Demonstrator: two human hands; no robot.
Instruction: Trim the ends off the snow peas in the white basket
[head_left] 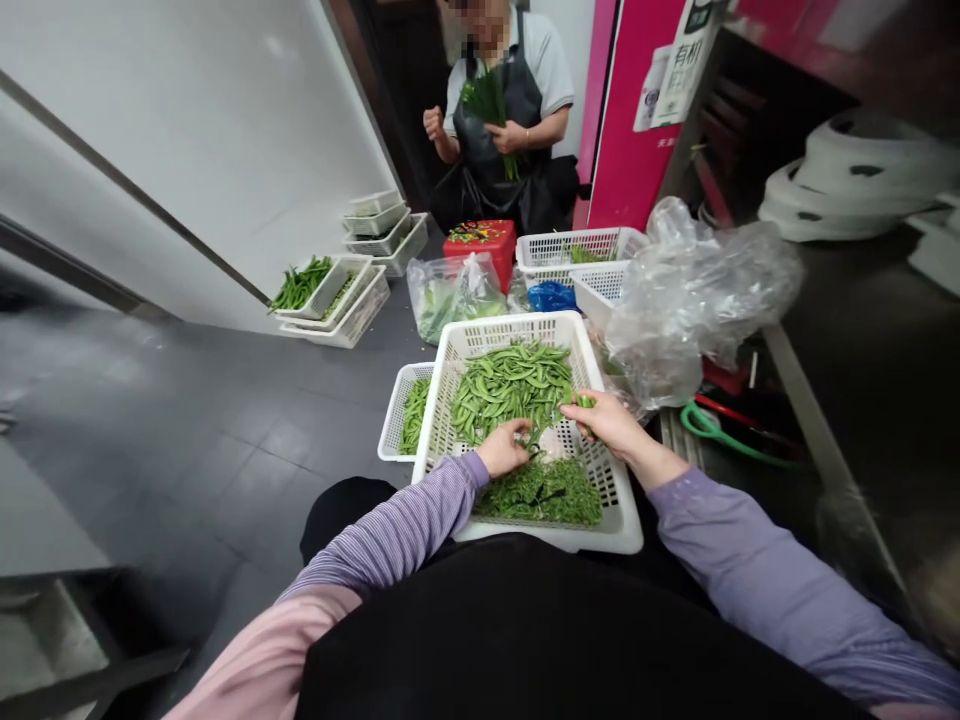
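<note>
Bright green pea pods [510,390] lie heaped in a white plastic mesh basket [517,328], the right hand [606,422] pinching one pod between closed fingertips, while the left hand [504,448], curled above dark-green leafy trimmings [541,492], hides whether its fingers close on anything.

Grey tiled floor [187,430], stacked white plastic baskets [360,310] holding green pods [300,285], a red crate [480,250], a clear bag of greens [454,300], a lone white basket [390,430]

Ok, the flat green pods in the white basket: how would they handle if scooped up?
The flat green pods look light and fairly stiff. Smooth and curved, they'd probably slide over each other. Heaped loose in the white basket, they'd likely spill if tipped.
</note>
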